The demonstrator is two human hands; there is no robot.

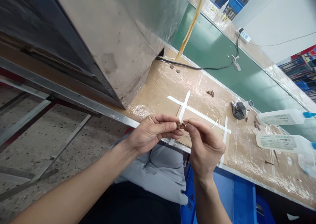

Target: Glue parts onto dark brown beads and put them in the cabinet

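Both hands meet above the near edge of the bench, over a patch framed by white tape (184, 108). Between their fingertips is a small copper-coloured part (181, 125), too small and too covered to name exactly. My left hand (154, 131) pinches its left side between thumb and fingers. From the right, my right hand (204, 141) grips the other side with thumb and forefinger. A little pile of similar copper-coloured pieces (210, 93) lies on the bench beyond the hands.
Two white bottles with blue caps (281, 116) lie on the right, near a black wrapped object (239, 110). A large metal housing (118, 46) stands at left. A black cable (197, 68) crosses the back. Below the bench edge sits a blue bin (243, 197).
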